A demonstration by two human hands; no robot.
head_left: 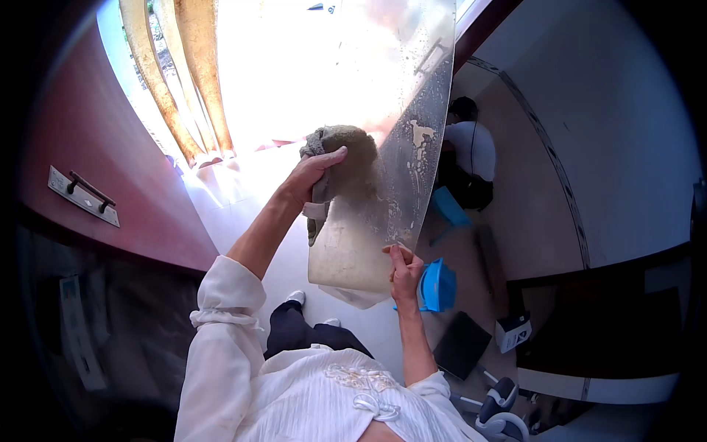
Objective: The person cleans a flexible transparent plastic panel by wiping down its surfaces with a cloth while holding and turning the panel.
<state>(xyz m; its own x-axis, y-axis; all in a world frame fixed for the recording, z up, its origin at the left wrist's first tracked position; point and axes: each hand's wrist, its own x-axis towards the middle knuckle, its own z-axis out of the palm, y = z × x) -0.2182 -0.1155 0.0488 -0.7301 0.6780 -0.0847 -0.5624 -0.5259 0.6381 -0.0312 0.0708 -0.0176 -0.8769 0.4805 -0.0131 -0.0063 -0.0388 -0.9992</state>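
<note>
A large translucent sheet [353, 254] with water drops and pale smears on its right part hangs in front of me. My left hand [317, 173] is wrapped round a grey-green cloth [350, 147] that lies against the sheet's surface, and one end of the cloth dangles below the wrist. Lower down, my right hand [405, 274] grips the sheet's right edge near its bottom, with the fingers closed. The bottom of the sheet is curved, and a thinner clear layer shows beneath it. Glare hides much of the sheet's upper part.
A red door [125, 162] with a metal handle stands at the left. Curved wooden bars [199, 66] are at the upper left. Another person [471, 151] is low down at the right, near blue stools [440, 286]. A black panel [462, 345] and a small white box [513, 333] lie on the floor.
</note>
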